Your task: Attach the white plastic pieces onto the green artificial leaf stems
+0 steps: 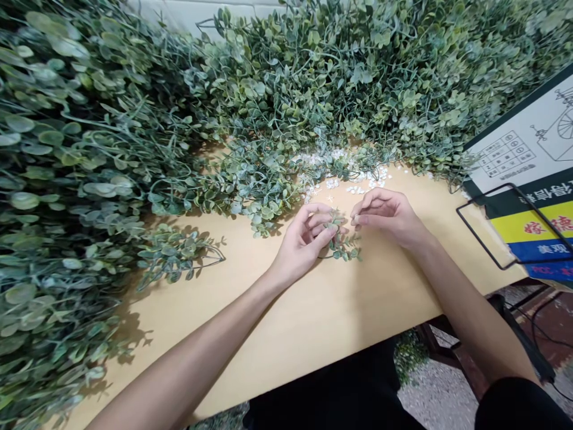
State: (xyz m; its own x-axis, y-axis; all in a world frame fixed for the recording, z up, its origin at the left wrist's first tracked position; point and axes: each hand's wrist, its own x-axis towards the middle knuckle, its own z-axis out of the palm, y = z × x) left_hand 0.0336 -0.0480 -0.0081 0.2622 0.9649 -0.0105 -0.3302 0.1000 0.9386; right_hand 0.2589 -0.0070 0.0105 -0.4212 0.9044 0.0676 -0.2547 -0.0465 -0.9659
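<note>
My left hand (pixel 308 237) is closed around a small sprig of green artificial leaves (pixel 347 247), held low over the tabletop. Just to its right, my right hand (pixel 388 216) has thumb and fingertips pinched together; whatever is between them is too small to make out. Beyond both hands lie many small white plastic pieces (pixel 369 181), partly under the foliage. A separate leafy sprig (pixel 172 254) rests on the table to the left of my left hand.
Large heaps of artificial foliage (pixel 286 95) cover the back and left side of the wooden table (pixel 286 340). At right, a black wire frame (pixel 486 245) stands before a printed board (pixel 537 221). Dark cables (pixel 535 322) hang beyond the table's edge.
</note>
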